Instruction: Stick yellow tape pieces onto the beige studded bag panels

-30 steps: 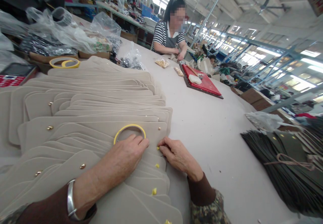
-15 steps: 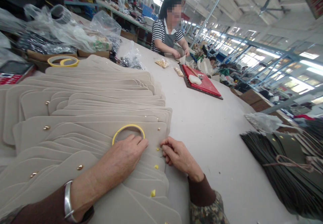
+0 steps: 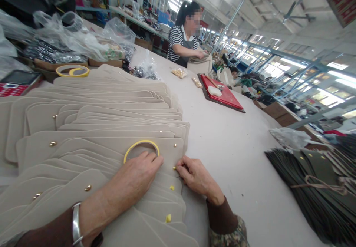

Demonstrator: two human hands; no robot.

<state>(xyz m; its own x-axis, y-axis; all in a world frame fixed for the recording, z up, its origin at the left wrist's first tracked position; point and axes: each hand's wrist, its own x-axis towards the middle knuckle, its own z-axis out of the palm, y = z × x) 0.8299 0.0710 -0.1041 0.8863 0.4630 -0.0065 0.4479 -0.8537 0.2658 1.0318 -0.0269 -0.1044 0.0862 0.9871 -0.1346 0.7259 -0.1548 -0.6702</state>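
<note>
My left hand (image 3: 136,178) lies flat, fingers together, on a fanned stack of beige leather flaps (image 3: 91,128), pressing them down beside a yellow tape roll (image 3: 141,147). My right hand (image 3: 194,176) pinches a small yellow tab (image 3: 174,168) at the edge of one flap, fingers curled. Further yellow tabs (image 3: 168,218) mark the flaps nearer me. Gold snaps (image 3: 52,143) dot the flaps.
A dark pile of leather pieces (image 3: 314,187) lies right. Across the white table (image 3: 230,139) a person in a striped shirt (image 3: 185,41) handles a beige piece beside a red mat (image 3: 224,93). Plastic bags (image 3: 72,39), a second tape roll (image 3: 72,71) and a calculator (image 3: 15,82) sit left.
My right hand's fingers have shifted slightly onto the yellow tab; my left hand stays put. The person across has lifted a beige piece in front of them.
</note>
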